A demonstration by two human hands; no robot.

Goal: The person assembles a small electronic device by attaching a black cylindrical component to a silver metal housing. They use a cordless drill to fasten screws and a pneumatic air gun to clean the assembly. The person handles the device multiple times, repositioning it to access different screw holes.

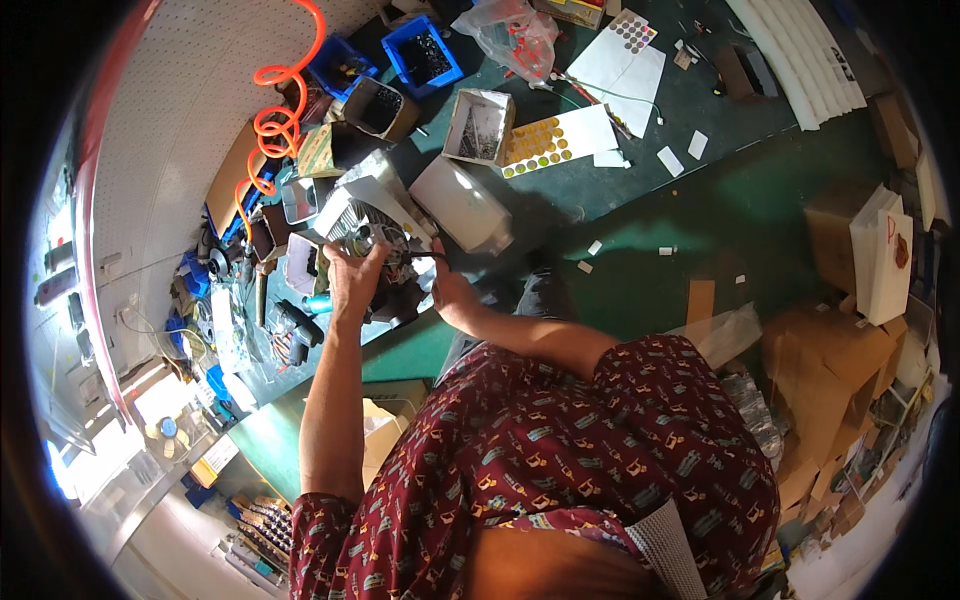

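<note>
By the worktop [745, 122]'s near edge, the left hand [354, 277] curls its fingers round a mechanical assembly [388, 240]; the right hand [455, 296]'s grip I can't tell.

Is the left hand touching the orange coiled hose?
Apart: in the head view, a white bin shows between the left hand and the orange hose.

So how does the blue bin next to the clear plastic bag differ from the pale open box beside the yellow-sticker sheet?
The blue bin is bright blue; the pale box is whitish. Dark bits cover most of the blue bin's bottom, while the pale box shows plenty of pale bottom among dark specks. The pale box sits nearer the person than the blue bin. Both are open-topped.
</note>
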